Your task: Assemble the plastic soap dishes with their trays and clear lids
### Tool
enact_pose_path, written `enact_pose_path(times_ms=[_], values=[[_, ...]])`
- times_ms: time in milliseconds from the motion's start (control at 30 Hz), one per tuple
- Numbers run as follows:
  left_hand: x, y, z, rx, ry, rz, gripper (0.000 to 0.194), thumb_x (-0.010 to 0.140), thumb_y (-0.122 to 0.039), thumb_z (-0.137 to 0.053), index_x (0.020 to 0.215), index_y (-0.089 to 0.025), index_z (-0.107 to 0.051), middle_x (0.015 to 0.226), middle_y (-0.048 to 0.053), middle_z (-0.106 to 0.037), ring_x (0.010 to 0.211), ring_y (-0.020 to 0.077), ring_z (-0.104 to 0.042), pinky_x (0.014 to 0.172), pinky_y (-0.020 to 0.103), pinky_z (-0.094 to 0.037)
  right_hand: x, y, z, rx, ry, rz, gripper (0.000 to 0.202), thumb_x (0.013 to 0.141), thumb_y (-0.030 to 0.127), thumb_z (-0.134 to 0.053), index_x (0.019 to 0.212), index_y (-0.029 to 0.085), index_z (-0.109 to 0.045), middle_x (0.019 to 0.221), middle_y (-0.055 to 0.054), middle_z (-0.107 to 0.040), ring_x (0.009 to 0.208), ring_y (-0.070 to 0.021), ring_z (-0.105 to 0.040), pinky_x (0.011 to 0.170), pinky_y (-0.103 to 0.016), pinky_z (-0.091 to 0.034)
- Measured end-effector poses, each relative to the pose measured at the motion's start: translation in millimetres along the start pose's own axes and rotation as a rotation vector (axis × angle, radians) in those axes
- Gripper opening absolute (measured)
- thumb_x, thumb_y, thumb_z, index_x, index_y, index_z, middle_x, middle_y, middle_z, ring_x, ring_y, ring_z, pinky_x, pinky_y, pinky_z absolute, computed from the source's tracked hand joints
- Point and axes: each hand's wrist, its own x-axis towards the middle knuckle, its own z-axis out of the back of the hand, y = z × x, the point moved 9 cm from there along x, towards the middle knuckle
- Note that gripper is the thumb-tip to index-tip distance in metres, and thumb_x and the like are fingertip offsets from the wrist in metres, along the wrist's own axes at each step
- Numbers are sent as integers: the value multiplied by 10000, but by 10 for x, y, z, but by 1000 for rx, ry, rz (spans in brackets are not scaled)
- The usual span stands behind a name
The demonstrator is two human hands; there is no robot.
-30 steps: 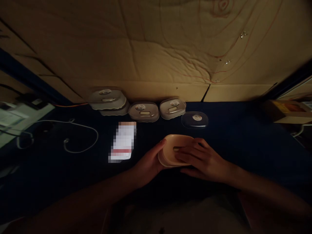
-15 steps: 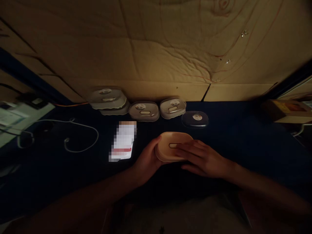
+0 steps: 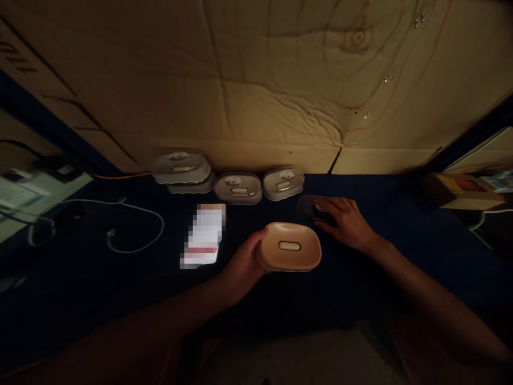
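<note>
A peach-coloured oval container [image 3: 290,234] with a small pale oblong piece in its middle is held at its left side by my left hand [image 3: 245,264]. My right hand [image 3: 343,220] lies over the clear oval lid [image 3: 306,206], covering its right part; the fingers are curled and dim, and whether they grip the lid I cannot make out. Behind are lidded oval containers with round stickers: one at the centre [image 3: 284,183], one beside it [image 3: 238,188], and a stack [image 3: 181,167] further left.
A lit phone [image 3: 204,235] lies left of my left hand. A white cable [image 3: 138,250] curls on the dark blue table [image 3: 385,198]. At the right edge is a cardboard box [image 3: 460,191]; a cardboard wall [image 3: 160,80] stands behind.
My right hand has left the peach container and moved up and right onto the clear lid. My left hand still holds the container. The view has shifted slightly.
</note>
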Motion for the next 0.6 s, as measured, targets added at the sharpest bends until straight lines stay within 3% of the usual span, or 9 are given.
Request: enact_pose_path(times_ms=[167, 233, 333, 433, 600], values=[[-1, -11, -11, 25, -14, 9, 352, 1037, -405, -551, 1161, -168, -779, 1107, 116, -800, 963, 256, -734, 786, 368, -605, -24, 33, -27, 76, 38, -31, 677, 953, 538, -715, 1537, 286, -485, 1482, -172, -557, 1358, -406, -573, 1072, -653, -476], [0, 1, -14, 25, -10, 19, 350, 1042, -398, -544, 1161, -168, -779, 1112, 117, -800, 965, 252, -734, 795, 367, -606, -18, 20, -59, 143, 62, -50, 627, 971, 527, -693, 1522, 304, -494, 1520, -157, -529, 1335, -388, -602, 1051, -640, -523], [10, 31, -12, 36, 6, 36, 351, 1040, -401, -554, 1184, -170, -774, 1143, 122, -797, 991, 256, -730, 825, 377, -606, -4, 58, 50, 235, -14, -56, 555, 981, 511, -685, 1474, 308, -531, 1504, -140, -543, 1352, -373, -594, 1062, -616, -550], [23, 35, -23, 44, 28, 35, 373, 1039, -421, -554, 1217, -173, -767, 1157, 126, -792, 1031, 270, -725, 828, 383, -602, -30, 258, 227, 363, -85, 34, 585, 980, 490, -704, 1497, 300, -506, 1495, -138, -548, 1400, -345, -557, 1109, -569, -542], [20, -1, -42, 58, 21, 8, 377, 1030, -446, -563, 1236, -201, -763, 1208, 100, -784, 1089, 274, -713, 826, 362, -596, -169, 764, 315, 456, -17, 259, 650, 962, 470, -742, 1531, 283, -487, 1539, -156, -517, 1440, -341, -531, 1132, -532, -539]])
